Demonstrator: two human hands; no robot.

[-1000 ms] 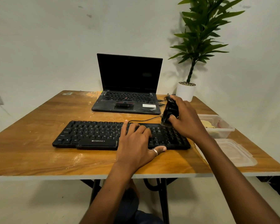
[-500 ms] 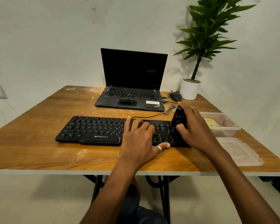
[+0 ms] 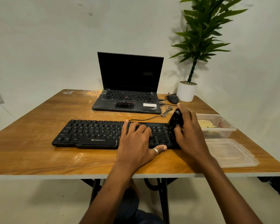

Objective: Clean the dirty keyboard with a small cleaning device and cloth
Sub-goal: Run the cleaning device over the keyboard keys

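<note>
At the front of the wooden table (image 3: pixel 31 151): black Zebronics keyboard (image 3: pixel 94 135), lying flat, cable leaving its rear edge. Left hand (image 3: pixel 136 143) — fingers straight, spread flat on its right-of-centre keys, gripping nothing. Right hand (image 3: pixel 191 138) — curled round a small black cleaning device (image 3: pixel 174 121), tilted, lower end on the keyboard's right-end keys. Behind the keyboard: open laptop (image 3: pixel 129 88), mouse (image 3: pixel 172 98), potted plant (image 3: pixel 186 92). Right of it: clear plastic container (image 3: pixel 223 129), separate lid (image 3: pixel 229 152).

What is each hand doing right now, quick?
Left hand: open, fingers resting flat on the keyboard.
Right hand: closed around the small black cleaning device.
</note>
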